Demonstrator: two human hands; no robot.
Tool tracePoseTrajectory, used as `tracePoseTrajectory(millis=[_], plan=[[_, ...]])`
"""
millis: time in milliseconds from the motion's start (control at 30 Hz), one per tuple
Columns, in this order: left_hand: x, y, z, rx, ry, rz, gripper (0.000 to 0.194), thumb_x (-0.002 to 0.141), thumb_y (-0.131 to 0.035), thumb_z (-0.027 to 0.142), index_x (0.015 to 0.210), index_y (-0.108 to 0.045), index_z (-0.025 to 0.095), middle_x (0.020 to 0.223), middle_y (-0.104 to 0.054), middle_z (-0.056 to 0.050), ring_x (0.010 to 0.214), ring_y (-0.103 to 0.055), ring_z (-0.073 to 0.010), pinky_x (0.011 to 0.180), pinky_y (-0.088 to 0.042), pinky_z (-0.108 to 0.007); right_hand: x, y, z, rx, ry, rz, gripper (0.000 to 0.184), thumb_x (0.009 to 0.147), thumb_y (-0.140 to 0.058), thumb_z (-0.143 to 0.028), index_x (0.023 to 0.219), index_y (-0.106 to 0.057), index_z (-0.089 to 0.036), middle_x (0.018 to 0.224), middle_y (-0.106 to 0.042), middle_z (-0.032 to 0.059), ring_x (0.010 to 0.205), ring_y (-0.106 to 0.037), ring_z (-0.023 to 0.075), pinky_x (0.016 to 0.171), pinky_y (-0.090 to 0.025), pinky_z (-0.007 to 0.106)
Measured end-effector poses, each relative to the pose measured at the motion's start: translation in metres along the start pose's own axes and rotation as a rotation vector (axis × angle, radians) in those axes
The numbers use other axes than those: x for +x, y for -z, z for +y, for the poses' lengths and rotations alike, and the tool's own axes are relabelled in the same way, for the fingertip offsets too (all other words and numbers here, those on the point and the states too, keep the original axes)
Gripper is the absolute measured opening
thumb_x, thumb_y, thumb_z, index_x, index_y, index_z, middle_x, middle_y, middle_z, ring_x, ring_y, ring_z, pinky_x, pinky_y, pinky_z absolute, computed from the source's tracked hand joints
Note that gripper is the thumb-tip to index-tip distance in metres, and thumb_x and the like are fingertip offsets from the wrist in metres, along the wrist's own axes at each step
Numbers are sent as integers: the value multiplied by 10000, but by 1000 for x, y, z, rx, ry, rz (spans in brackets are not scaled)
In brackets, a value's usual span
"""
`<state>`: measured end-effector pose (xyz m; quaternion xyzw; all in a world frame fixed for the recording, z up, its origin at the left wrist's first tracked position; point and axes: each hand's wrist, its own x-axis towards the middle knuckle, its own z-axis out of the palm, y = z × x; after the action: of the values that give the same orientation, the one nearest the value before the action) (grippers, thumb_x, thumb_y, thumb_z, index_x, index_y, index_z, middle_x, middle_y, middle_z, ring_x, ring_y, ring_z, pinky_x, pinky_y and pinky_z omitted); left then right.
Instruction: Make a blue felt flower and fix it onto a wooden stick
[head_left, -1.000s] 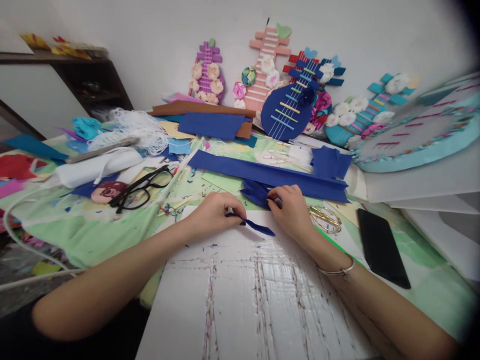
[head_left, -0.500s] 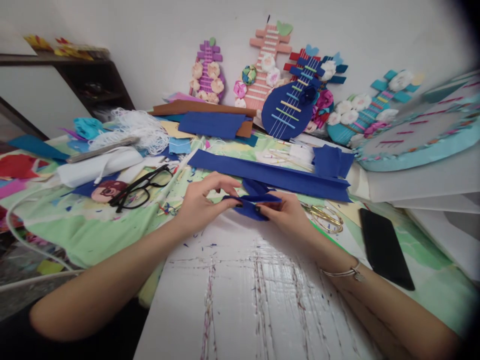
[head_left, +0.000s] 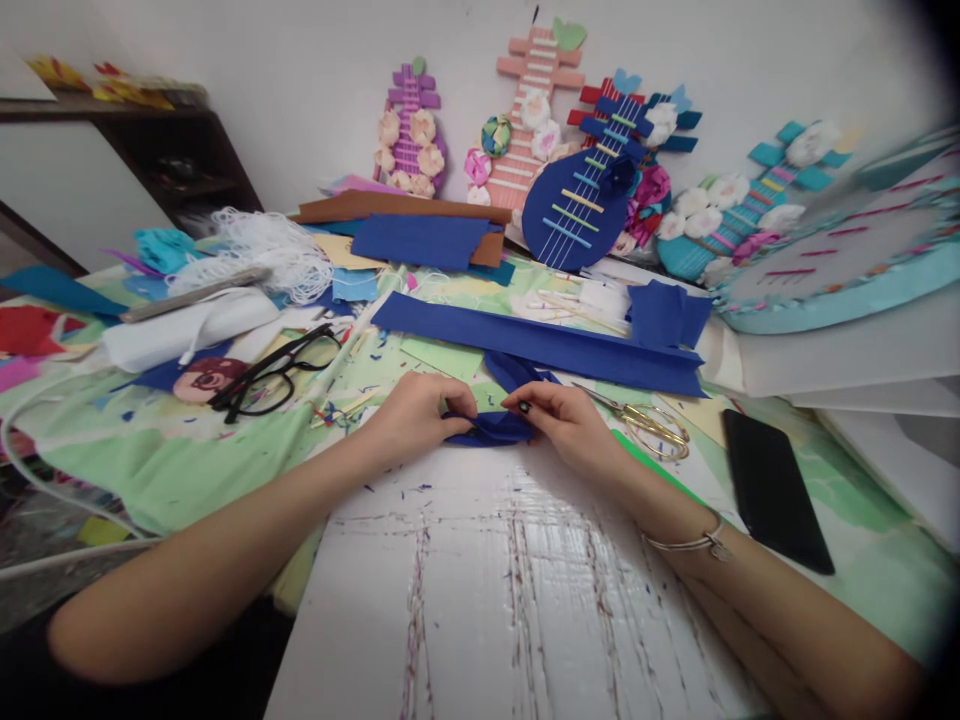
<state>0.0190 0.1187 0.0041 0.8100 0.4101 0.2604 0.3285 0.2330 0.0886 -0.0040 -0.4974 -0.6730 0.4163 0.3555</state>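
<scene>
A small folded piece of dark blue crepe paper is stretched between my hands, over the far edge of a white board. My left hand pinches its left end. At the right end, my right hand grips the paper between thumb and fingers. Another dark blue scrap lies just behind the held piece. Farther back, a long folded blue paper strip runs across the table. Gold-handled scissors rest right of my right hand.
Black glasses and a white glue gun lie at left, near tangled white string. A black phone lies at right. Decorated paper lutes, including a blue one, lean on the wall. A white cable loops at left.
My left fingers have closed down onto the blue paper, and my right fingers have shifted along its top edge. The piece now sits lower and more stretched out. The view has tilted slightly.
</scene>
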Motion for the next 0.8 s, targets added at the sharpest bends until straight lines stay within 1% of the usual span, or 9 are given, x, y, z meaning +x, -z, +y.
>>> tracePoseTrajectory(millis=[67, 133, 233, 300, 400, 533, 700, 733, 800], plan=[[0, 0, -1, -31, 12, -7, 52, 684, -643, 166, 684, -682, 201, 697, -687, -5, 644, -603, -131, 631, -456, -249, -2, 1, -4, -12, 6, 11, 189, 858, -513, -302, 931, -658, -205, 775, -655, 25, 588, -538, 122, 525, -422, 265], [0, 1, 0, -62, 25, -6, 50, 690, -634, 170, 680, -678, 192, 704, -688, -12, 655, -607, -132, 632, -462, -245, -4, 1, -8, -13, 36, -3, 222, 854, -540, -368, 973, -639, -209, 828, -665, 37, 661, -573, 140, 559, -438, 274], [0, 1, 3, -84, 48, 5, 55, 683, -629, 159, 666, -673, 186, 702, -688, -15, 667, -609, -132, 657, -470, -250, -6, 1, -13, -78, 129, -74, 309, 753, -685, -369, 1024, -616, -238, 1009, -663, 50, 884, -598, 186, 686, -468, 296], [0, 1, 5, -98, 53, 4, 58, 676, -628, 149, 662, -672, 185, 702, -687, -15, 671, -609, -131, 667, -475, -252, -7, 0, -14, -147, 194, -125, 398, 689, -748, -316, 1053, -599, -255, 1070, -648, 42, 951, -583, 201, 760, -465, 312], [0, 0, 5, -116, 40, -2, 66, 672, -620, 140, 673, -672, 180, 705, -688, -17, 661, -610, -127, 653, -481, -246, -7, -2, -13, -240, 251, -154, 342, 695, -719, -225, 1014, -602, -249, 1010, -654, 25, 907, -581, 192, 782, -452, 322], [0, -1, 5, -103, 26, -28, 69, 678, -612, 138, 675, -673, 171, 697, -687, -22, 652, -613, -128, 635, -482, -239, -6, -4, -10, -348, 247, -120, 187, 715, -659, -172, 891, -614, -214, 899, -646, 25, 781, -558, 162, 702, -439, 305], [0, -1, 6, -161, 43, 10, 80, 669, -603, 107, 633, -657, 154, 660, -669, -12, 635, -610, -118, 632, -478, -234, -5, -3, -9, -349, 261, -117, 342, 669, -729, -242, 977, -587, -201, 962, -621, 46, 798, -539, 162, 693, -429, 297], [0, -1, 6, -191, 53, 21, 80, 665, -604, 104, 626, -655, 150, 659, -668, -13, 632, -610, -117, 628, -479, -234, -5, -3, -9, -336, 255, -129, 337, 676, -722, -244, 980, -585, -201, 967, -624, 47, 802, -540, 163, 692, -427, 297], [0, -1, 7, -255, 72, 30, 72, 658, -610, 106, 617, -652, 147, 663, -666, -18, 633, -612, -117, 625, -487, -237, -5, -4, -9, -285, 232, -143, 240, 723, -667, -223, 948, -587, -199, 951, -634, 45, 795, -548, 159, 688, -425, 296]])
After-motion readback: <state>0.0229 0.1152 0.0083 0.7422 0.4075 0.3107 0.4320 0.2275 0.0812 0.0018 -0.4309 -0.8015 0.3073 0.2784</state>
